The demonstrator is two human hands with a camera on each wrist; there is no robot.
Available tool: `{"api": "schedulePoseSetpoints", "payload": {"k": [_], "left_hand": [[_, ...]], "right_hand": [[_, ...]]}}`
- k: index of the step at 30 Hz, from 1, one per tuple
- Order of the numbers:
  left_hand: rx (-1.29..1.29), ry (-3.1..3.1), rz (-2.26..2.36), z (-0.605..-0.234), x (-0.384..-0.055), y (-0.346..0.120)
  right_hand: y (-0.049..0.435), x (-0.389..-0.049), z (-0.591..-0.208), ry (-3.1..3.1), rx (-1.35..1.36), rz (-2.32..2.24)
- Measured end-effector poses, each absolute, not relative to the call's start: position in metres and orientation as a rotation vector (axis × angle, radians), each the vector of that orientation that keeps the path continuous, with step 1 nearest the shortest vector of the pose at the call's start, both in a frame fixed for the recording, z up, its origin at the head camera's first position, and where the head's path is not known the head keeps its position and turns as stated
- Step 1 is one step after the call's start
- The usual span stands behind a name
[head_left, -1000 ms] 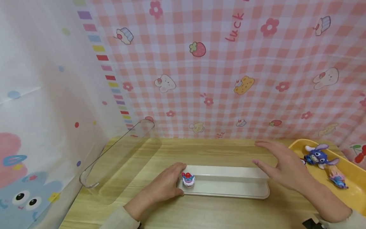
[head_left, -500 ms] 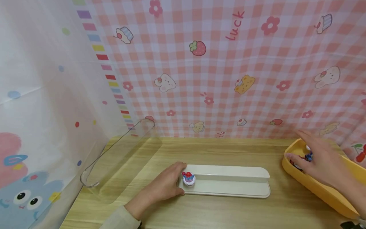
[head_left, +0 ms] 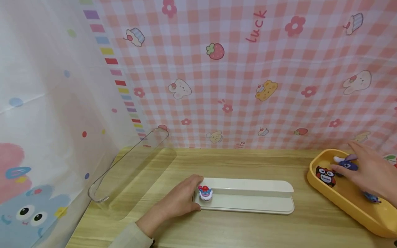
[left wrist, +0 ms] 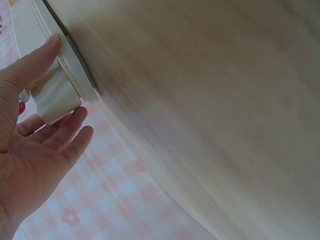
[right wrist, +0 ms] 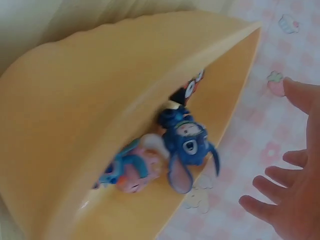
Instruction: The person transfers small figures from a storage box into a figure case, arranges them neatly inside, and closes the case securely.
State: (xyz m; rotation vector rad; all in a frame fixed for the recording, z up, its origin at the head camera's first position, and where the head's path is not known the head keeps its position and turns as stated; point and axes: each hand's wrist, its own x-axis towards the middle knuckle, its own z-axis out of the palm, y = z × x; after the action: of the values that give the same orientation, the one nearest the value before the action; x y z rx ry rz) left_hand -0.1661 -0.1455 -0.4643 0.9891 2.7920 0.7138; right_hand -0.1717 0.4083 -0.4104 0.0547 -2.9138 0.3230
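My left hand point(head_left: 180, 198) grips the left end of a long cream stepped display stand point(head_left: 248, 205), thumb at the front and fingers behind. In the left wrist view the thumb presses one side of the stand point(left wrist: 55, 95). On its lower step, near that hand, stands a small figurine point(head_left: 205, 194) in red, blue and white. My right hand point(head_left: 373, 172) hovers over a yellow tray point(head_left: 338, 205), its fingers spread and holding nothing. Inside lie a blue long-eared figurine point(right wrist: 187, 145), a pink and blue figurine point(right wrist: 137, 170) and an owl figure point(head_left: 325, 176).
A clear plastic cover point(head_left: 133, 175) leans at the left of the wooden table point(head_left: 235, 230). Behind the table hangs a pink checked cloth point(head_left: 235, 75), and a white printed cloth point(head_left: 62, 113) hangs on the left.
My right hand has moved right, from beside the stand to over the yellow tray. The tray shifted slightly left, and the owl figure came into view. My left hand has stayed on the stand.
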Motion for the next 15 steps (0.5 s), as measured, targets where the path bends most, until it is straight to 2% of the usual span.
{"api": "schedulePoseSetpoints", "payload": {"k": [15], "left_hand": [[0.956,2.780,0.716,-0.463,-0.165,-0.144]], "right_hand": [[0.435,-0.179,-0.419,-3.048,-0.146,0.378]]}}
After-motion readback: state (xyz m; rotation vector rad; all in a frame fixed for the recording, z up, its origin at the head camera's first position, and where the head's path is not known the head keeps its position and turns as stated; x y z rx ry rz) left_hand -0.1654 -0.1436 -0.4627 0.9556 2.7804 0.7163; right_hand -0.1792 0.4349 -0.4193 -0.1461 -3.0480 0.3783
